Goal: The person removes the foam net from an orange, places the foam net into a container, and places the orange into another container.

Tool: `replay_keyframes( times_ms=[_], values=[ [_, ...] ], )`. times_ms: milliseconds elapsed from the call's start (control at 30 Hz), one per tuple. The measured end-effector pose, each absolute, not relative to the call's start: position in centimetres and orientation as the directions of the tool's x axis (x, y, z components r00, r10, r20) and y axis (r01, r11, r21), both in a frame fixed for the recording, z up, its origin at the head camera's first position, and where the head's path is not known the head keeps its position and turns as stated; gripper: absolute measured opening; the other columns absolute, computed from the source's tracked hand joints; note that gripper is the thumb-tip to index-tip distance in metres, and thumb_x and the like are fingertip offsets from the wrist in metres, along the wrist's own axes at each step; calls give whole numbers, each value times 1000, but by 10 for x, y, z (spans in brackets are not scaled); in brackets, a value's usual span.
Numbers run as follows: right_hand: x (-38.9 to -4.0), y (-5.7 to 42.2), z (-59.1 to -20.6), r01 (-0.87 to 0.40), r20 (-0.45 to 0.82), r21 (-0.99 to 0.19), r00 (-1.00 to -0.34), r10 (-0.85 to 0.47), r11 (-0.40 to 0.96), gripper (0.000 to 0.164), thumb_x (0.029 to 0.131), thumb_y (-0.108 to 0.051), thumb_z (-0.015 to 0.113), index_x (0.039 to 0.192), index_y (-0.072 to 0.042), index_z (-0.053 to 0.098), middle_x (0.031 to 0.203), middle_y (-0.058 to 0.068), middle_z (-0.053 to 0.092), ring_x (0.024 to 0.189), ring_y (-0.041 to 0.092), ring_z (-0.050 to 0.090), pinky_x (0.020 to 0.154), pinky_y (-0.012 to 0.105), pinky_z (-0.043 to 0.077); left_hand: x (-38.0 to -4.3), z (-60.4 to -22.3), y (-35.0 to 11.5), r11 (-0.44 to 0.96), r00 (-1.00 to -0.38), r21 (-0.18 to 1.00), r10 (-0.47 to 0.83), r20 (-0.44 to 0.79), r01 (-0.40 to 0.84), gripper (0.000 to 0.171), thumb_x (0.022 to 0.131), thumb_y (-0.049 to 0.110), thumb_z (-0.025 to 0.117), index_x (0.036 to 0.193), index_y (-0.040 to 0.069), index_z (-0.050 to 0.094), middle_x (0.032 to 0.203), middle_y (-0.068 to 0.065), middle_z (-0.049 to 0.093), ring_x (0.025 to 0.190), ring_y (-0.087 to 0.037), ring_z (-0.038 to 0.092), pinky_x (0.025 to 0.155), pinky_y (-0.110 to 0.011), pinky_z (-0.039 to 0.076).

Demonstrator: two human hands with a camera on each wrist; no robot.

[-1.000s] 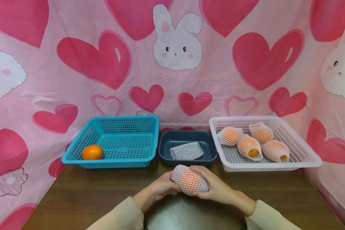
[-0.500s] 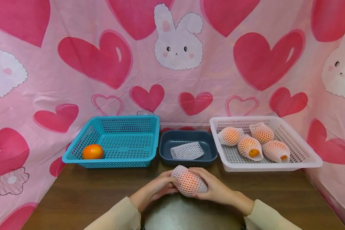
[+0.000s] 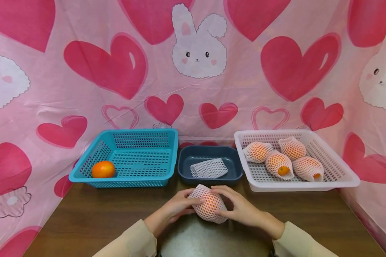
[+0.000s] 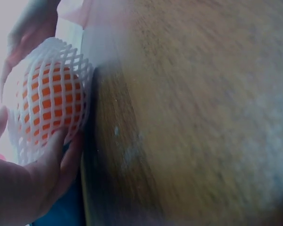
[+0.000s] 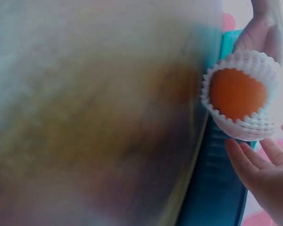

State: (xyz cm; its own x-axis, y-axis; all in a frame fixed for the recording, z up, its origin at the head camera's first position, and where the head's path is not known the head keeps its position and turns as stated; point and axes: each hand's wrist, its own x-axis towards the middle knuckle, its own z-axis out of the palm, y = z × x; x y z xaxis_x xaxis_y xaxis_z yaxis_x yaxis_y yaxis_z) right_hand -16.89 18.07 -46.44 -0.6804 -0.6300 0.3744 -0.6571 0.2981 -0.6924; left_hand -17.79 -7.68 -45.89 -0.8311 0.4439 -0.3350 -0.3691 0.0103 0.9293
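An orange (image 3: 212, 203) in a white foam net sleeve is held over the near side of the table. My left hand (image 3: 177, 207) grips its left side, thumb on top and fingers beneath. On the right, my right hand (image 3: 241, 207) has its fingers spread around the netted orange, fingertips at the net and the palm apart from it. The right wrist view shows the sleeve's open end with the bare orange (image 5: 238, 94) inside; the fingers of the right hand (image 5: 264, 174) are loosely extended there. In the left wrist view the net (image 4: 49, 103) covers the fruit.
A teal basket (image 3: 172, 157) with one bare orange (image 3: 103, 169) stands back left. In the middle is a dark blue tray (image 3: 184, 167) holding a flat foam net (image 3: 209, 168). At the back right, a white basket (image 3: 347, 178) holds several netted oranges (image 3: 279, 165).
The netted orange has shifted slightly left and tilted. The left thumb has come onto its top, and my right hand has loosened, its palm drawing away from the fruit.
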Motion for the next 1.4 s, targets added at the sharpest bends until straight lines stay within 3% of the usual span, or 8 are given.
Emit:
replay_keyframes(
  times_ms=[167,533,800,967,1400],
  values=[
    [-173,178,-458,-553,312,-774,-758,-573,310,53,95,-17,76,139,3,56,138,19,56,123,33,57,90,42,57,-177,-457,-75,37,-844,938,424,-327,-345,49,96,17,72,138,-6,58,116,-9,70,96,-19,66,91,-40,56],
    [-177,165,-447,-496,208,-734,-814,-542,463,54,97,-34,72,139,-2,61,133,12,65,119,28,62,97,47,52,-173,-457,-67,27,-886,961,382,-264,-274,41,91,13,77,127,-5,68,107,-5,72,85,-13,65,74,-27,56],
    [-184,160,-447,-435,148,-767,-835,-530,472,41,100,-34,68,128,-4,70,118,6,73,105,15,66,90,36,55,-170,-454,-62,65,-919,973,319,-232,-222,34,87,14,82,116,-2,74,90,1,71,73,-11,59,64,-25,47],
    [-186,162,-443,-421,141,-797,-827,-545,433,32,97,-32,71,114,-6,77,101,-3,75,88,6,64,77,26,55,-170,-452,-61,71,-931,982,313,-190,-176,30,86,12,83,110,-4,76,87,1,71,71,-10,58,62,-25,46],
    [-186,165,-440,-432,201,-811,-840,-504,396,17,94,-20,76,99,-4,81,89,-4,74,76,3,56,66,22,49,-170,-452,-59,51,-946,992,299,-127,-117,23,87,11,82,98,-9,77,80,0,71,73,-9,58,65,-24,48]
  ],
)
